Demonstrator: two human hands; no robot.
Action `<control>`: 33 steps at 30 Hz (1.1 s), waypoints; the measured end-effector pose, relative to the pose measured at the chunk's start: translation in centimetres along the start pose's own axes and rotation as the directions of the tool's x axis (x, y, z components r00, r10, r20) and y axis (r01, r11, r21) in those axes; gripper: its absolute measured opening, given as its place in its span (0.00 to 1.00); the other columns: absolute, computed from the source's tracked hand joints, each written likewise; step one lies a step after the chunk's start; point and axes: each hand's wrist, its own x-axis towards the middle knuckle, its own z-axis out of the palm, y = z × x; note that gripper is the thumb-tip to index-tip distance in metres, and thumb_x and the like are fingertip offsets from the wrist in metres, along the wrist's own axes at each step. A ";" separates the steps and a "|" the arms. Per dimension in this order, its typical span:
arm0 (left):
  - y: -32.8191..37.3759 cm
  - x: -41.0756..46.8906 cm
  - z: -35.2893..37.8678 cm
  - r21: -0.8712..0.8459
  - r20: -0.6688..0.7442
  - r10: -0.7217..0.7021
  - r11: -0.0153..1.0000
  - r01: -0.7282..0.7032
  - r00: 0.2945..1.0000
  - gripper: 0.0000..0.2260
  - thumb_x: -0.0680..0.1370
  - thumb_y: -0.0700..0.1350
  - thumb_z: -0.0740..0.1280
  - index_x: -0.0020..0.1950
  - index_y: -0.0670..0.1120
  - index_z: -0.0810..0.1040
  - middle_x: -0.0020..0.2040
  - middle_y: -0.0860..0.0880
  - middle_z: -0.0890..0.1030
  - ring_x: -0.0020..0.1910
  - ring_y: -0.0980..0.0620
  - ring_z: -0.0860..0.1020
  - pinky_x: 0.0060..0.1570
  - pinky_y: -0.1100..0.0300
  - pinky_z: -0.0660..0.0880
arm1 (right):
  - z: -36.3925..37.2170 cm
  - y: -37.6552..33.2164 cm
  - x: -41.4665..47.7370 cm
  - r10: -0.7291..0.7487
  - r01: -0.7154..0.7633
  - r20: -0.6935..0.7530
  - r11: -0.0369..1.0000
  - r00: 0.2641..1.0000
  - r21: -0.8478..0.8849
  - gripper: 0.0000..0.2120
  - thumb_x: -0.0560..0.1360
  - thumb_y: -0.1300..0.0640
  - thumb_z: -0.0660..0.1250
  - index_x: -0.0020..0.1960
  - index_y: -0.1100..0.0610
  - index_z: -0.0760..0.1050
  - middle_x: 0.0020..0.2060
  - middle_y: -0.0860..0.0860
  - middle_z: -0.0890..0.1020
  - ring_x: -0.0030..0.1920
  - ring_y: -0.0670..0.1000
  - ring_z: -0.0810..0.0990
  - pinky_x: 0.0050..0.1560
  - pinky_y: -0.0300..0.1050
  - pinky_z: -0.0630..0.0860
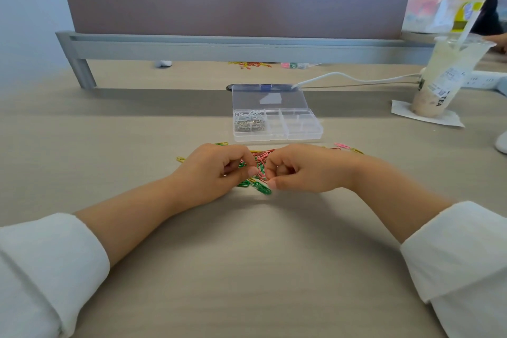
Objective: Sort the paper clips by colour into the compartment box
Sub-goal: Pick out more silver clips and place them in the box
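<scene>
While colours are picked apart, sort looks early.
Pile of green, red, yellow, pink wire paper clips (259, 170) at 6 o'clock of clear plastic compartment box (301, 136); left hand (212, 171), right hand (299, 170) each pinch clips in it; next: carry one colour to an unused cell.

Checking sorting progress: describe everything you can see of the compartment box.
The compartment box is clear plastic, divided into several cells. Its lid lies open behind it, with a blue latch on the far edge. Silver and white clips lie in the left end; the other cells look empty. It sits flat on the table, touched by nothing else.
</scene>
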 end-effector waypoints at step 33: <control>0.2 0.1 -0.8 0.262 -0.045 0.133 0.958 -0.116 0.990 0.12 0.71 0.58 0.62 0.44 0.53 0.80 0.24 0.61 0.67 0.30 0.64 0.68 0.28 0.75 0.61 | -0.2 0.1 0.0 0.044 -0.024 -0.101 0.980 0.994 0.198 0.11 0.76 0.53 0.66 0.35 0.49 0.76 0.18 0.44 0.65 0.23 0.43 0.63 0.28 0.34 0.62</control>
